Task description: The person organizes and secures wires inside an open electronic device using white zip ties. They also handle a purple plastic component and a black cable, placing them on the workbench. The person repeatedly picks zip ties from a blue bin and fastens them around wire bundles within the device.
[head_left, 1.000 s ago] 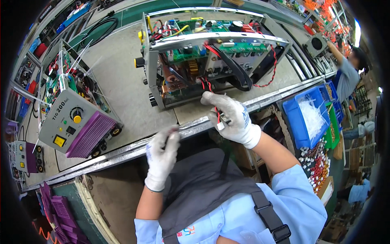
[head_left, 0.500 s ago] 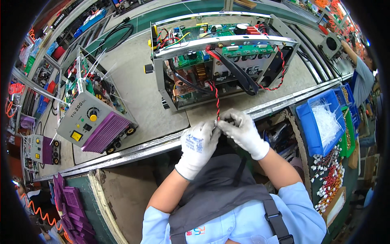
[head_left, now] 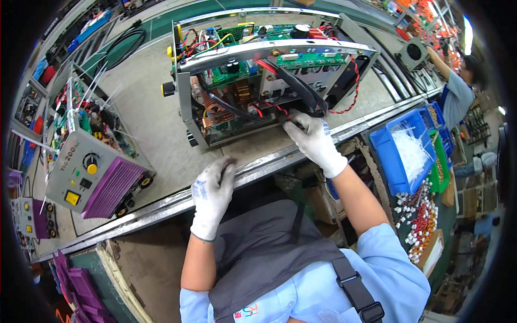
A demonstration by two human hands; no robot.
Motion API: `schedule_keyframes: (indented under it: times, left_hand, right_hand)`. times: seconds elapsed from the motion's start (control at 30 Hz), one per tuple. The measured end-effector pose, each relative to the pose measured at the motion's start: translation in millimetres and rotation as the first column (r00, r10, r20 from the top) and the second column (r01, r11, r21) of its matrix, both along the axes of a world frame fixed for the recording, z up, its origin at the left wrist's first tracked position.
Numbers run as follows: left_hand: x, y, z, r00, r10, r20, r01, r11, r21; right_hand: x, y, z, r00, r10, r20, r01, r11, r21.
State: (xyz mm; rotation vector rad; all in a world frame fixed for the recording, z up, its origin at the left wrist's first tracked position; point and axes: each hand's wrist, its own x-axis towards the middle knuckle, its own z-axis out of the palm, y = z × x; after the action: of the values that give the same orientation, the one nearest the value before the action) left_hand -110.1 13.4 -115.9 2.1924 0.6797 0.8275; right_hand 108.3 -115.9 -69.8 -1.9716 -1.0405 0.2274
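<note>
Both hands have moved apart since half a second ago, when they met in front of the bench edge: the left hand (head_left: pixel 212 188) is now off to the left, and the right hand (head_left: pixel 312 141) is up by the open metal chassis (head_left: pixel 273 85). Broadest of all is the pale grey workbench (head_left: pixel 156 121), edged with a scuffed metal rail, with steel rollers (head_left: pixel 389 83) to its right and a green strip (head_left: pixel 161 33) behind. On it stands the chassis, its circuit boards exposed, and to the left a tilted grey-and-purple unit (head_left: pixel 97 172). At the far right a co-worker (head_left: pixel 458 99) reaches toward a grey part. Purple panels (head_left: pixel 83 293) lie at lower left; a blue bin (head_left: pixel 383 153) of white strips sits at right, beside a green bin (head_left: pixel 442 161). The left hand's fingers curl loosely near the bench rail; whether they hold anything cannot be told. The right hand's fingertips are pinched together on a twisted red-and-black wire (head_left: pixel 276 106) at the chassis's lower front edge, its end hidden.
</note>
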Motion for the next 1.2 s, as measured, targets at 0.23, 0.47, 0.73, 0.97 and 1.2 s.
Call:
schedule_keyframes:
  times: [0.23,0.47,0.73,0.97,1.2]
  left_hand:
    - [-4,0,5,0.998,-0.063,0.012,0.064,0.995,-0.075]
    - [-5,1,10,0.996,-0.076,-0.036,0.074,0.995,-0.064]
    - [-6,4,8,0.993,-0.089,-0.074,0.081,0.991,-0.106]
    - [-8,1,6,0.99,-0.123,-0.067,0.116,0.988,-0.099]
    - [3,-2,-8,0.994,-0.107,0.015,0.105,0.99,0.093]
  right_hand:
    - [-2,23,-23,0.973,-0.177,-0.148,0.198,0.97,0.143]
    - [-3,38,-27,0.94,-0.17,-0.294,0.225,0.96,0.165]
    - [-6,44,-25,0.933,-0.193,-0.303,0.245,0.959,0.143]
    - [5,34,-30,0.965,-0.161,-0.206,0.151,0.986,-0.066]
    - [7,22,-19,0.997,-0.066,0.032,0.066,0.998,-0.001]
